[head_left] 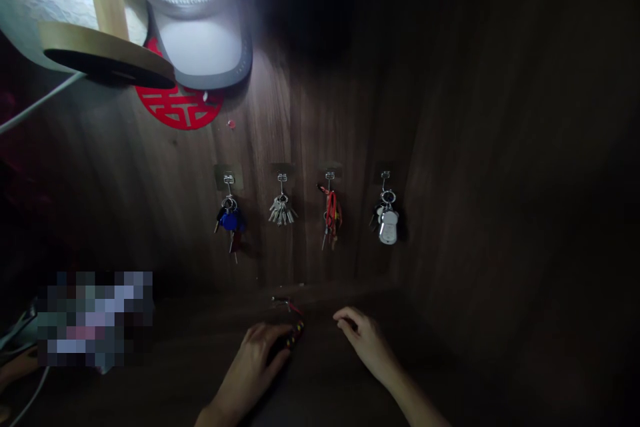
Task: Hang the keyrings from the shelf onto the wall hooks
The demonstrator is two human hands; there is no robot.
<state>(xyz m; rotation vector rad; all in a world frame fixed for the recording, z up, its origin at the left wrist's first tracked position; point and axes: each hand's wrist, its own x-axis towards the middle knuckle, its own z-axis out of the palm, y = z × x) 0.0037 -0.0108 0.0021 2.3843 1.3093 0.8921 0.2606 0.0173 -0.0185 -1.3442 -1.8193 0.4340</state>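
Observation:
My left hand (pixel 257 353) is low in the middle, over the dark wooden surface. Its fingers and thumb close around a dark and yellow cord (pixel 295 335) with a red strand and a small metal end lying beyond the fingertips. Part of the cord is hidden by the hand. To the right, my right hand (pixel 363 333) is loosely curved, thumb and fingers apart, with nothing visible in it. Above both hands, on wall hooks, hang keys with a blue fob (pixel 230 219), a bunch of plain keys (pixel 283 210), keys with a red cord (pixel 331 210) and keys with a white fob (pixel 388 225).
A bright lamp (pixel 205 40) stands at the upper left, with a round-based wooden stand (pixel 107 50) before it. A red paper cutout (pixel 185 110) is on the wood-grain wall behind. A blurred item (pixel 95 320) and white cables (pixel 40 103) are at the left.

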